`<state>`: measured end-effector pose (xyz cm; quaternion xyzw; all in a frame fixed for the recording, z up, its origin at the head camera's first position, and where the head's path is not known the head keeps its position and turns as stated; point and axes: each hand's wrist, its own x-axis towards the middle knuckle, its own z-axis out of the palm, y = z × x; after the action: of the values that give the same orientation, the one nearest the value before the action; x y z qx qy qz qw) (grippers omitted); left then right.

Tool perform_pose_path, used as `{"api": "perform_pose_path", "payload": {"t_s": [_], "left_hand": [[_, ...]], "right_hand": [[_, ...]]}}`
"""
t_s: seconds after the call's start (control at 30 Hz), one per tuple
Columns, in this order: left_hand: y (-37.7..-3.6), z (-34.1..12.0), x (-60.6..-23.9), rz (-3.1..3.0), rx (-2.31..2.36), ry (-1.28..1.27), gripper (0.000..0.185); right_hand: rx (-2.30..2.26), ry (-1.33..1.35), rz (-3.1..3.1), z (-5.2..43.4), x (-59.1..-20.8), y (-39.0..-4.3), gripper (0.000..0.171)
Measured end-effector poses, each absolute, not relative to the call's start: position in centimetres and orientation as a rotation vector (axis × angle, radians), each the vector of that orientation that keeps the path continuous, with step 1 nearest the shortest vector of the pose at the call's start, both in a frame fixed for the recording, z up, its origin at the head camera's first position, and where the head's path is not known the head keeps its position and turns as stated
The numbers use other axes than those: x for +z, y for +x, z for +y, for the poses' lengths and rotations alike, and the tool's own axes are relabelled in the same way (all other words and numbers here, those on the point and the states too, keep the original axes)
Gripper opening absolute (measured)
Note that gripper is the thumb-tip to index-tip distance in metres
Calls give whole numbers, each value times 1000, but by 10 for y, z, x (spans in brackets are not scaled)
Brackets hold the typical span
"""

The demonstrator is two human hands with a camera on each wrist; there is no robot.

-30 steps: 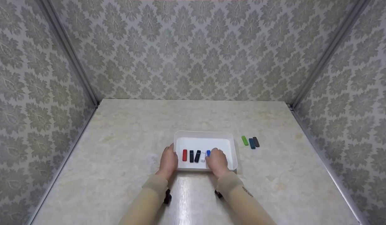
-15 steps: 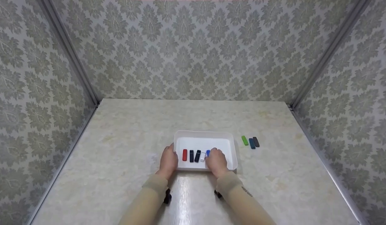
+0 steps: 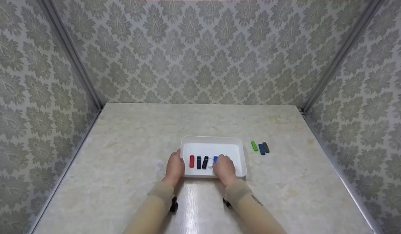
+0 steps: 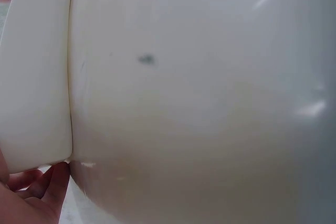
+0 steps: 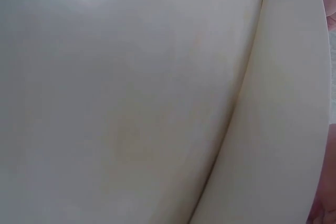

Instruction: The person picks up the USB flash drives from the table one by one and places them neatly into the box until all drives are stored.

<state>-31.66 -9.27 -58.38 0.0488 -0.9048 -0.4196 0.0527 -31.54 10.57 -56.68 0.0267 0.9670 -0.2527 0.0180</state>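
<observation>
A white tray sits mid-table and holds a row of small stick drives: red, two black, a white one and a blue one. My left hand grips the tray's front left corner, thumb on the rim. My right hand reaches over the front rim, its curled fingers on the blue drive, which is mostly hidden beneath them. Both wrist views are filled by the tray's white wall, with left fingertips at its lower edge.
Three more drives lie on the marble table right of the tray: green, blue and dark grey. Patterned walls enclose the table at the back and on both sides.
My right hand and the blue drive have shifted slightly left, toward the white drive. The left hand and the tray have stayed put.
</observation>
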Motion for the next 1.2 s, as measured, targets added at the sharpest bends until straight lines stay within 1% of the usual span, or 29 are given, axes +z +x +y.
{"api": "perform_pose_path", "payload": {"t_s": [0.4,0.67,0.77,1.0,1.2], "left_hand": [[-319,-90,-583,-2767,-1284,196,46],[-318,-91,-583,-2762,-1362,241,48],[-318,-91,-584,-2751,-1378,232,48],[-318,-93,-585,-2739,-1279,150,45],[-319,-93,-585,-2741,-1283,139,46]], "right_hand": [[-768,100,3017,108,-563,-315,20],[-717,107,3016,111,-558,-317,25],[-732,111,3017,113,-553,-316,28],[-754,119,3011,121,-538,-314,26],[-760,181,2959,130,-528,-317,23]]}}
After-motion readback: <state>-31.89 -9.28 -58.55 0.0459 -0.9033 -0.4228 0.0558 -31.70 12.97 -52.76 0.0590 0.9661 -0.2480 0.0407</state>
